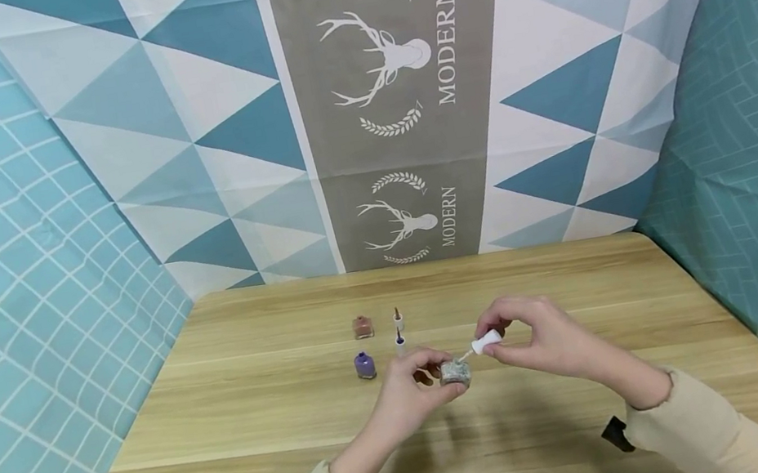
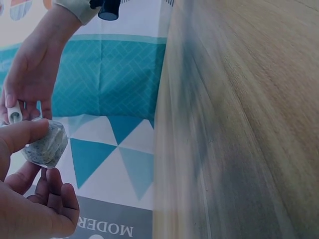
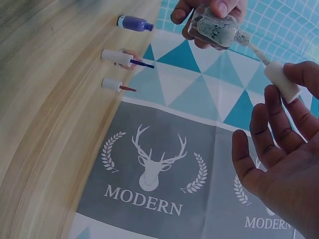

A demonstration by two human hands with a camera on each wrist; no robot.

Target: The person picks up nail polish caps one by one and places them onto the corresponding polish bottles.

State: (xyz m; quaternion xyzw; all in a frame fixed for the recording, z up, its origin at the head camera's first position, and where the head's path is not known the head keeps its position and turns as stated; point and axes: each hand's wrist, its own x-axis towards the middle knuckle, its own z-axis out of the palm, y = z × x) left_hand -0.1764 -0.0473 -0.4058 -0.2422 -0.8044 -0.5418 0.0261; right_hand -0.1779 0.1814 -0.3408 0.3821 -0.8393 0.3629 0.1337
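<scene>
My left hand (image 1: 411, 393) pinches a clear nail polish bottle (image 3: 214, 29) with speckled grey-white polish, holding it tilted above the table. In my right hand (image 1: 539, 335) a white nail polish cap (image 3: 281, 81) is pinched between thumb and fingers. The cap's brush (image 3: 258, 53) points at the bottle's neck, its tip at or just inside the mouth. In the left wrist view, the speckled bottle (image 2: 48, 144) sits between thumb and fingers, and the white cap (image 2: 15, 113) shows beyond it.
Left of the hands stand an uncapped purple polish bottle (image 1: 365, 365) and a reddish-brown one (image 1: 363, 327). Two white caps stand beside them, brushes upward: one with a purple brush (image 1: 399, 336), one with a brown brush (image 1: 397, 313). Patterned cloth (image 1: 395, 101) hangs behind the wooden table (image 1: 267, 420).
</scene>
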